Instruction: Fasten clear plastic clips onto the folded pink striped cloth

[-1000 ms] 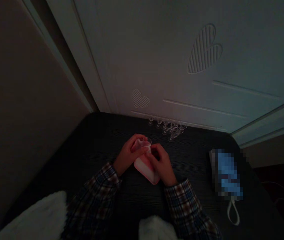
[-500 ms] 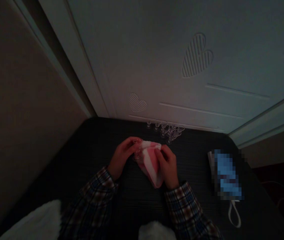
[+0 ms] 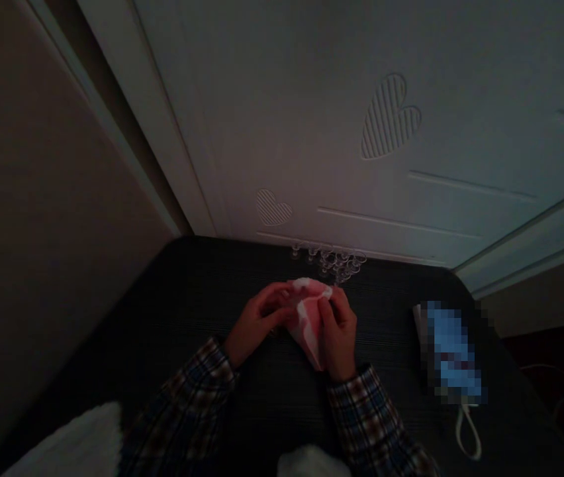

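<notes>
A soft pink-and-white cloth piece (image 3: 312, 321), gathered and folded, is up between my two hands above the dark tabletop. My right hand (image 3: 340, 334) pinches its upper right edge, thumb in front. At the cloth's left side, the fingers of my left hand (image 3: 261, 321) are bent and pressed against it. Whether those fingers also hold a small clear piece is hidden. Just beyond the cloth stand several small clear goblet-shaped pieces (image 3: 329, 260), grouped near the back edge.
The dark table (image 3: 173, 298) backs onto a white panel (image 3: 312, 132) with raised hearts. A blurred-out blue object (image 3: 453, 351) with a white strap loop (image 3: 468, 434) lies on the right. White fabric (image 3: 71, 444) shows at lower left.
Both hands and the cloth have shifted slightly right. The clear shape seen at my left fingertips no longer shows; those fingers now lie closer against the cloth.
</notes>
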A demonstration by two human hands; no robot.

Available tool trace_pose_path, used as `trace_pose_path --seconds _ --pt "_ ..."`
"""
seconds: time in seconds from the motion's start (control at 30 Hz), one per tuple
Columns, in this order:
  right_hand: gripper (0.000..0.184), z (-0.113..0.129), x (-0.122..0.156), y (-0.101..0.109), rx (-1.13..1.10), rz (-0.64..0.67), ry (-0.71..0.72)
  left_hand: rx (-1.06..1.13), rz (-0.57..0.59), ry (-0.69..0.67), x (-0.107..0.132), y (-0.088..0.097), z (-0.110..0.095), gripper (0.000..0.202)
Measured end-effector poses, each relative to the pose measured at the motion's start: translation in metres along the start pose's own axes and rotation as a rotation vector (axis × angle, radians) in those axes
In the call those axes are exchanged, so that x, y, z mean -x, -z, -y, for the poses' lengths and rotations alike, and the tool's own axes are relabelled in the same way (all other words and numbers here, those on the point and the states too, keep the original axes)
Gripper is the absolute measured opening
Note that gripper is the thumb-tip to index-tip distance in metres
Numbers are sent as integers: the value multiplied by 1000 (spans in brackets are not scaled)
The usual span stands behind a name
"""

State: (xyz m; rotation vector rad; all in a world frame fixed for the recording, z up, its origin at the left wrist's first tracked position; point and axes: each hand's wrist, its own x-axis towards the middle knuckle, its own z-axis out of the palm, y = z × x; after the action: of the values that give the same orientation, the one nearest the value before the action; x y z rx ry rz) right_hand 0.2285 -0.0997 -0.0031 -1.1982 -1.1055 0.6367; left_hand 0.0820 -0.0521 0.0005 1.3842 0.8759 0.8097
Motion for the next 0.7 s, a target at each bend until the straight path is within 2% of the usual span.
trace_pose_path --seconds 0.2,0.3,0.37,0.43,0.53,0.7 --pt "10 2 3 -4 145 210 65 123 -114 41 -2 -1 3 29" --pt "10 1 3 -5 180 252 51 112 -128 41 -3 0 3 32" --pt "5 -1 4 -6 187 221 27 78 -93 35 -2 -1 3 32" --pt "9 -5 3 -5 161 143 -24 53 -55 9 -1 -1 0 33" --pt "11 -10 1 0 26 34 -119 23 -25 -62 0 -1 -3 41" --pt "14 -8 -2 4 -238 34 -203 -79 -45 -145 -2 4 -3 33"
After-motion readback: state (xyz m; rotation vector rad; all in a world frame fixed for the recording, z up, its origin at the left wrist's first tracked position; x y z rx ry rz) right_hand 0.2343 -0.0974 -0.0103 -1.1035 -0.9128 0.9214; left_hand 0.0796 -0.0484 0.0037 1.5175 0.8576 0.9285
